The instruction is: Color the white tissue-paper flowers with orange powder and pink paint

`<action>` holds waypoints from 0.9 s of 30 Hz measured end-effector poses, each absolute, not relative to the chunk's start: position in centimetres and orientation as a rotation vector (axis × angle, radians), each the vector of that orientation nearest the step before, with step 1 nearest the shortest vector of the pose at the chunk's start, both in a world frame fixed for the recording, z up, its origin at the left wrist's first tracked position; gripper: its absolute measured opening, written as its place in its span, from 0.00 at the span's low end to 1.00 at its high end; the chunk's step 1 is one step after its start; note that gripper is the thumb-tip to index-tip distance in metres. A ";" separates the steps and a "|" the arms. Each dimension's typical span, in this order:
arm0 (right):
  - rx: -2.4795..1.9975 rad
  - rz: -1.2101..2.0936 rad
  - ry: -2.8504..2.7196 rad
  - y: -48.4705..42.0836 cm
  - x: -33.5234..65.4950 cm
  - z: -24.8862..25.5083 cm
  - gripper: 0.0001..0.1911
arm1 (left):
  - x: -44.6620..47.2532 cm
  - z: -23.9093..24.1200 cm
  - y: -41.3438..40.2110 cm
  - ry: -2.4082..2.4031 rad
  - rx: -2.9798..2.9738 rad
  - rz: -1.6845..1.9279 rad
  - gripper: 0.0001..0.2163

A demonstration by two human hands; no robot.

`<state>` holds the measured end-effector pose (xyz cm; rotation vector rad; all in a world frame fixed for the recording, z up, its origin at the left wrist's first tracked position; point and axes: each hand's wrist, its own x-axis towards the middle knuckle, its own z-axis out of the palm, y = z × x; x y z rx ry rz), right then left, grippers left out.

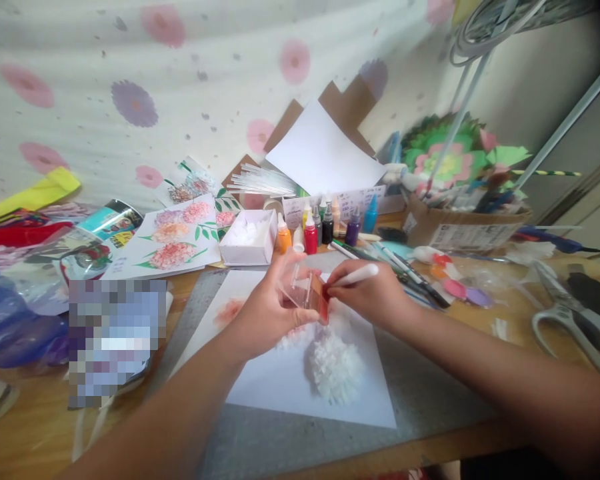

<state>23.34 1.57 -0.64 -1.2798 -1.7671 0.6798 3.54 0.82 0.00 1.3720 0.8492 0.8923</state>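
Note:
My left hand (267, 310) is closed round a small clear box with red colour inside (311, 292), held above a white sheet (280, 373). My right hand (370, 293) pinches a thin white stick (363, 274) whose tip reaches the box's red end. Below the hands a white fluffy paper flower (336, 365) lies on the sheet. A faint pink flower print (229, 310) shows on the sheet by my left wrist. The sheet rests on a grey cutting mat (420, 393).
Several small colour bottles (311, 235) and a white open box (247, 237) stand behind the mat. Flower paintings (173, 241) lie at the left, scissors (573, 320) at the right, markers (405, 267) and a cardboard box (465, 227) of craft items beyond. A blurred patch (115, 340) covers the left.

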 end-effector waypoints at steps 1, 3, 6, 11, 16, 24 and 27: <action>-1.282 0.682 -1.759 1.6 23.3 -0.6 0.05 | 3.5 0.0 0.8 0.848 1.375 0.895 0.36; -1.277 0.707 -1.765 1.5 23.1 -0.6 0.06 | 3.5 0.0 0.9 0.856 1.380 0.900 0.37; -1.287 0.738 -1.795 1.4 23.2 -0.8 0.07 | 3.5 -0.1 0.9 0.864 1.375 0.896 0.37; -1.361 0.696 -1.769 2.2 24.2 -0.4 0.04 | 3.3 0.0 1.2 0.872 1.344 0.928 0.36; -1.424 0.716 -1.857 2.6 25.3 1.0 0.04 | 2.7 0.2 2.2 0.801 1.210 1.210 0.31; -1.366 0.633 -2.171 2.3 24.1 0.4 0.06 | 3.1 0.5 2.4 0.844 0.975 1.422 0.31; -1.343 0.567 -2.186 2.3 24.0 0.2 0.08 | 3.1 0.5 2.4 0.838 0.945 1.439 0.32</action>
